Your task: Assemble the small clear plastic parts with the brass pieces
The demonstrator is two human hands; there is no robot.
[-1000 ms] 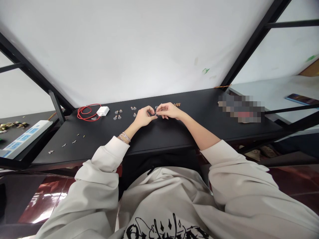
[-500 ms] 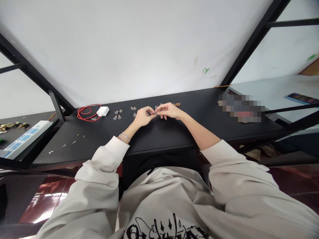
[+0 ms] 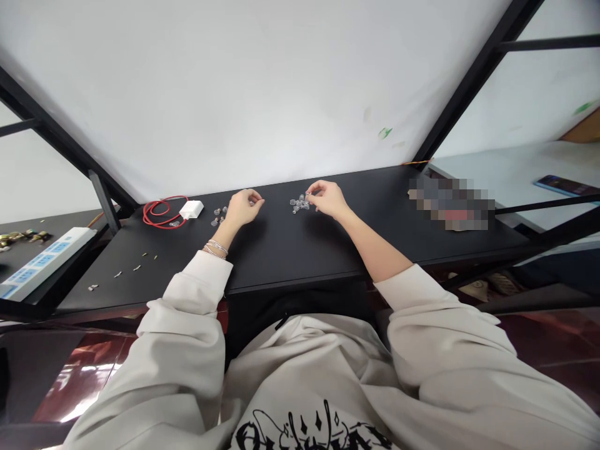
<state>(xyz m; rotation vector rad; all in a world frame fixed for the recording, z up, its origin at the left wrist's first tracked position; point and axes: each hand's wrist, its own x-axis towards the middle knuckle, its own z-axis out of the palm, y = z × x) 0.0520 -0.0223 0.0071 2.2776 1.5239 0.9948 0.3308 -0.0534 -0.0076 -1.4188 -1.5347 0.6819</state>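
My left hand (image 3: pixel 244 208) is over the black tabletop, thumb and fingertips closed together. Anything between them is too small to make out. Just left of it lie several small clear knob-like pieces (image 3: pixel 215 222), some with brass-coloured parts; the hand covers others. My right hand (image 3: pixel 328 200) is at the right edge of a loose pile of clear pieces (image 3: pixel 299 203). Its thumb and index finger pinch what looks like one small clear piece (image 3: pixel 307 195). The small brass-coloured parts to the right are hidden behind this hand.
A white charger plug (image 3: pixel 192 209) with a coiled red cable (image 3: pixel 152 215) lies left on the black table (image 3: pixel 290 256). Tiny metal bits (image 3: pixel 117 274) are scattered near the left front. A blurred-out object (image 3: pixel 452 205) lies right. Black metal posts (image 3: pixel 462 81) rise at both ends.
My hands were together at the middle and have parted. The left moved left toward the separate clear pieces; the right moved slightly right and up to the pile, which is now uncovered.
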